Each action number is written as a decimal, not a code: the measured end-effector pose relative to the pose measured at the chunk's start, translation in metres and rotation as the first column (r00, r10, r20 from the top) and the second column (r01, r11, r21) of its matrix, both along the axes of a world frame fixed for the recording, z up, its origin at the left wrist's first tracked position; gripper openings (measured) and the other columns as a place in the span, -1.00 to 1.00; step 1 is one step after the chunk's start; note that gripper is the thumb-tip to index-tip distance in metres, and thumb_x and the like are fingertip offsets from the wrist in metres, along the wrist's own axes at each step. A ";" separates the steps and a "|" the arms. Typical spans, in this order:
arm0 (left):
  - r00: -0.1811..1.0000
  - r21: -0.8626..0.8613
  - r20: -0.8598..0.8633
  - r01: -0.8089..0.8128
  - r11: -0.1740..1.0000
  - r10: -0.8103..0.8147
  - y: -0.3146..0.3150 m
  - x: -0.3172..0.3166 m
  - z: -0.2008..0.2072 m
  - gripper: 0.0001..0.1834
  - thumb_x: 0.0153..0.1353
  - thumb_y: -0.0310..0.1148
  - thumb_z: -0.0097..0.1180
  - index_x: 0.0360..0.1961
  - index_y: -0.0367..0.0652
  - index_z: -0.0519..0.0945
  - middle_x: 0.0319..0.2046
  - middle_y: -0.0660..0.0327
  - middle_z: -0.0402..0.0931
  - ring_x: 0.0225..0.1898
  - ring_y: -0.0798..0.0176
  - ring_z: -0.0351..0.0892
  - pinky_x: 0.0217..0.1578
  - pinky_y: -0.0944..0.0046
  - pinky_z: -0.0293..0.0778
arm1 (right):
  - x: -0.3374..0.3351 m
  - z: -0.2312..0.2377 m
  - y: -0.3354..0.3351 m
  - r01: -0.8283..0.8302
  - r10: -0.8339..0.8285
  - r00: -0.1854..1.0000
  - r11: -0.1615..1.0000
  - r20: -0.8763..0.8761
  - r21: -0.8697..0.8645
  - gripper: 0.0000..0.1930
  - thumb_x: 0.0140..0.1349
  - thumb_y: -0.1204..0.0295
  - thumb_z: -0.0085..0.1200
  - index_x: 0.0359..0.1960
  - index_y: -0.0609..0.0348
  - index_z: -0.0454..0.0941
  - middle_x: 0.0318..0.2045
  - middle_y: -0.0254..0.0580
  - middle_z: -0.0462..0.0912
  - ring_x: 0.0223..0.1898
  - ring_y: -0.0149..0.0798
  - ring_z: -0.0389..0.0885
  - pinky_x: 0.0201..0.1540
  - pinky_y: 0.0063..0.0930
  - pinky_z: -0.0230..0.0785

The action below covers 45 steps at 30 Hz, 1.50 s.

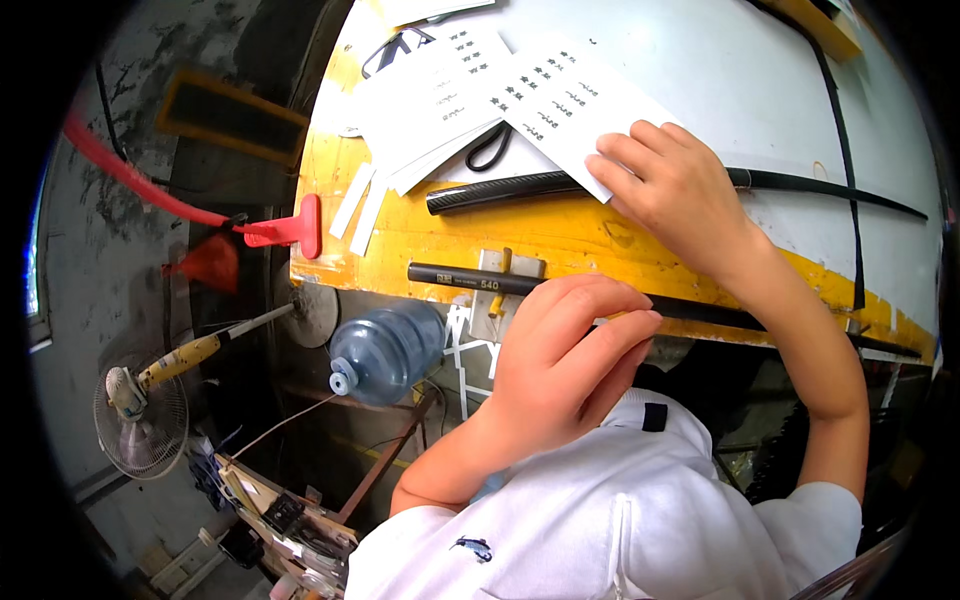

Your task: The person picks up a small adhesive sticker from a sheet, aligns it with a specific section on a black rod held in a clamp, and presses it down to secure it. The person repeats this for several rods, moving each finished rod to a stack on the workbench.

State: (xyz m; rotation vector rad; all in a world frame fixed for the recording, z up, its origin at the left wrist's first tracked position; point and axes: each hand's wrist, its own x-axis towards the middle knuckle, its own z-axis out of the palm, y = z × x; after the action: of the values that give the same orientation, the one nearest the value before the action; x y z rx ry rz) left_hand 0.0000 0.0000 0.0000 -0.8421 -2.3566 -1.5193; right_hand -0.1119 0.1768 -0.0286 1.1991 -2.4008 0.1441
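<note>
My right hand [680, 195] is closed at the near corner of a white sheet of small black printed decals [560, 100]; its thumb is hidden. Thumb and fingers of my left hand [570, 350] come together in a pinch, and whatever lies between them is too small to make out. Beneath that hand runs a slim black rod [450, 277] with pale print, along the table's near edge. A thicker, black woven-pattern tube [500, 190] lies behind it, passing under the sheet and my right hand.
More printed sheets [425, 110] overlap on the yellow-edged table [600, 235], beside white paper strips [350, 200] and a black loop [488, 148]. A red T-shaped part [290, 230] juts at the left corner. Below are a blue water bottle [385, 350] and a fan [142, 415].
</note>
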 end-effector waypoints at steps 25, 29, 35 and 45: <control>0.998 0.031 -0.011 -0.065 0.997 0.065 -0.010 0.000 0.011 -0.70 -0.13 -0.75 0.17 -0.29 -0.31 0.59 -0.30 0.09 0.54 -0.28 0.15 0.53 -0.29 0.30 0.45 | -0.008 0.060 0.028 -0.148 0.061 0.954 0.947 -0.295 -0.286 -0.74 -0.14 0.61 0.22 -0.32 0.28 0.61 -0.45 -0.22 0.51 -0.55 -0.36 0.52 -0.58 -0.58 0.34; 0.996 0.035 0.002 -0.084 0.996 0.084 -0.012 0.006 0.012 -0.69 -0.13 -0.76 0.16 -0.29 -0.30 0.60 -0.30 0.10 0.55 -0.29 0.15 0.53 -0.30 0.29 0.45 | -0.027 0.042 0.017 -0.212 0.143 0.952 0.947 -0.271 -0.243 -0.80 -0.10 0.58 0.20 -0.36 0.24 0.57 -0.43 -0.22 0.52 -0.55 -0.36 0.52 -0.59 -0.59 0.35; 0.990 0.001 0.015 -0.138 0.990 0.138 -0.024 0.013 0.007 -0.70 -0.12 -0.77 0.17 -0.31 -0.28 0.60 -0.31 0.12 0.56 -0.30 0.15 0.55 -0.30 0.29 0.45 | -0.039 0.015 0.026 -0.180 0.147 0.971 0.970 -0.189 -0.166 -0.82 -0.09 0.59 0.17 -0.40 0.25 0.47 -0.36 -0.19 0.54 -0.53 -0.32 0.53 -0.56 -0.56 0.39; 0.994 0.010 -0.026 -0.106 0.994 0.107 -0.037 0.009 0.007 -0.71 -0.15 -0.73 0.20 -0.31 -0.29 0.60 -0.32 0.09 0.57 -0.32 0.12 0.56 -0.34 0.26 0.46 | -0.047 0.007 0.022 -0.138 0.111 0.974 0.982 -0.199 -0.131 -0.86 0.01 0.59 0.16 -0.36 0.22 0.51 -0.31 -0.19 0.59 -0.44 -0.28 0.61 -0.47 -0.52 0.49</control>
State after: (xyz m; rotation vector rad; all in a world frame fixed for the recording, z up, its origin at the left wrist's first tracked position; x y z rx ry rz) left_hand 0.0091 -0.0374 0.0067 -0.7176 -2.3341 -1.4663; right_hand -0.1585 0.1987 -0.0219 1.2375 -2.1129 0.2264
